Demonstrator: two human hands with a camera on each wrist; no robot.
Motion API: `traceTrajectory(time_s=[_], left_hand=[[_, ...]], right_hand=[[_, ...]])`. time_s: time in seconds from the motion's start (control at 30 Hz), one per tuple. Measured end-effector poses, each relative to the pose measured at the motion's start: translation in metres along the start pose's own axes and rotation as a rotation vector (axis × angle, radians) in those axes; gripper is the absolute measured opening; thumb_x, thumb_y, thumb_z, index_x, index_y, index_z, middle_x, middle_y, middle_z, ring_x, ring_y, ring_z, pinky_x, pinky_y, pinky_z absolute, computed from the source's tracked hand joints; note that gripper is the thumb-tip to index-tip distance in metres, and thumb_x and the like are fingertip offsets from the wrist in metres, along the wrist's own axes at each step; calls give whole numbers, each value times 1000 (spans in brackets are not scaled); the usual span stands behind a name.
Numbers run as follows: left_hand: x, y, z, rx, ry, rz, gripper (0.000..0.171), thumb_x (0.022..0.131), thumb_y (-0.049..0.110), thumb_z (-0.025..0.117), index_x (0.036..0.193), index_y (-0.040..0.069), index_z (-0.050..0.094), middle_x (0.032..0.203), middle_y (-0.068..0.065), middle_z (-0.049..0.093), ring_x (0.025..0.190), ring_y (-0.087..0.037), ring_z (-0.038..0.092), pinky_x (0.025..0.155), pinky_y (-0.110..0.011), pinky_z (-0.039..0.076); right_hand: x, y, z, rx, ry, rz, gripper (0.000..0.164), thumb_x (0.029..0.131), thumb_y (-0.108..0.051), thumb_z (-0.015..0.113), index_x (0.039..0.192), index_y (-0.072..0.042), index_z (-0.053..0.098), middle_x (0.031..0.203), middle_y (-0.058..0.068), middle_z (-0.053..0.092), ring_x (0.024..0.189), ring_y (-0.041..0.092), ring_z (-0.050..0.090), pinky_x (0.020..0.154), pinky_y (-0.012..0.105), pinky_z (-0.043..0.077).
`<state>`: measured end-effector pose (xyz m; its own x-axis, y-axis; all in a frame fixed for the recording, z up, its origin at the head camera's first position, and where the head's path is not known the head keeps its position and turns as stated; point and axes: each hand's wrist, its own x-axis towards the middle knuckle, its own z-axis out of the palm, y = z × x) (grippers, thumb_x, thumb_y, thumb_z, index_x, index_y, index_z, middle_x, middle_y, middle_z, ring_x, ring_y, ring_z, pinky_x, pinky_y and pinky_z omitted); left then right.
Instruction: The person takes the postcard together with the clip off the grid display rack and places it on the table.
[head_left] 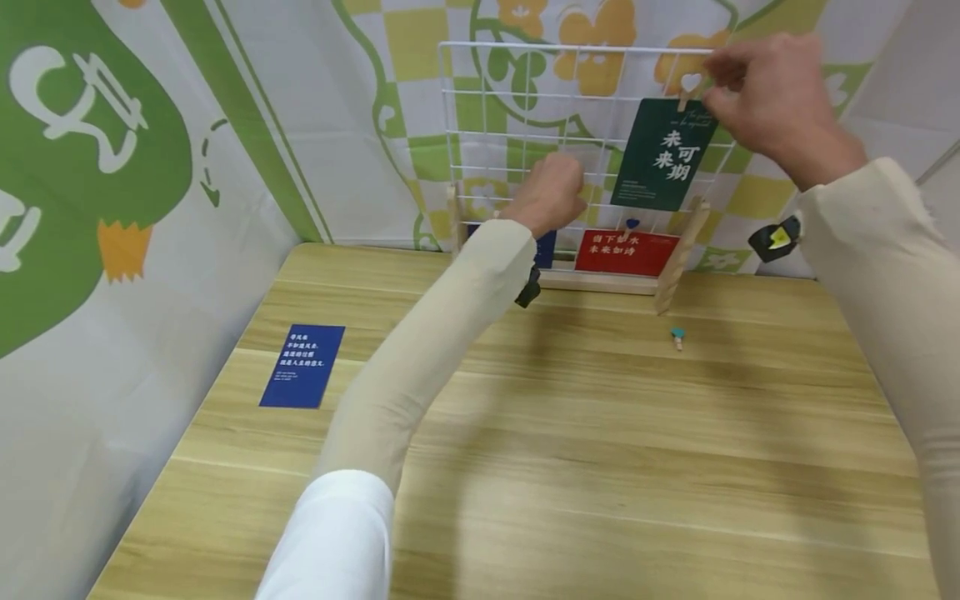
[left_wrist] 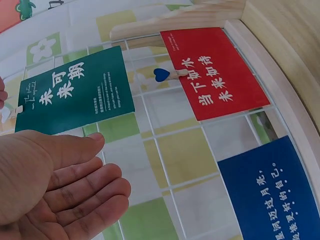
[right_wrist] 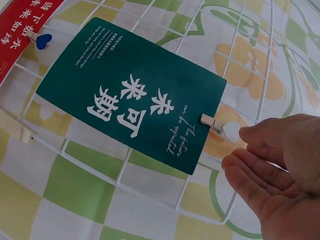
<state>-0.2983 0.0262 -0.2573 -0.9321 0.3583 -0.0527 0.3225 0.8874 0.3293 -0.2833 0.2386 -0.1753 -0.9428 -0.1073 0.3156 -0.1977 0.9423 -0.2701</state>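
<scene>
A dark green card (head_left: 660, 154) with white writing hangs on the upper right of a white wire grid rack (head_left: 577, 47). A wooden clip with a white heart (right_wrist: 231, 131) pinches its top edge. My right hand (head_left: 783, 100) is beside that heart; in the right wrist view its thumb and fingers (right_wrist: 270, 172) stand apart, with no clip between them. My left hand (head_left: 551, 192) hovers before the grid's middle, fingers loosely bent and holding nothing, below the green card's side in the left wrist view.
Low on the grid are a red card (head_left: 626, 258) with a blue heart clip (left_wrist: 161, 75) and a blue card (left_wrist: 270, 195), partly hidden by my left arm in the head view. Another blue card (head_left: 303, 367) lies on the table's left. A teal-topped clip (head_left: 678, 336) lies before the rack.
</scene>
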Motion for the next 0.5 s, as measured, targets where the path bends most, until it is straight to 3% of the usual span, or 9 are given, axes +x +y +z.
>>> traceTrajectory(time_s=[0.13,0.5], left_hand=[[5,7,0,9,10,4,8,89,18,58,94,12,61,89,1,58,80,-12,55,68,-19,49],[12,19,-4,36,45,20,13,90,17,55,99,11,63,87,0,57,78,-12,55,66,-19,48]], right_hand=[[2,-2,2,-11,-5,1,42,93,-20,42,132,-4,48,130,21,53,113,38,53,95,51,43],[6,-6,6,-12,10,-20,41,94,-20,41,131,-5,49,128,21,55,109,36,54,94,50,45]])
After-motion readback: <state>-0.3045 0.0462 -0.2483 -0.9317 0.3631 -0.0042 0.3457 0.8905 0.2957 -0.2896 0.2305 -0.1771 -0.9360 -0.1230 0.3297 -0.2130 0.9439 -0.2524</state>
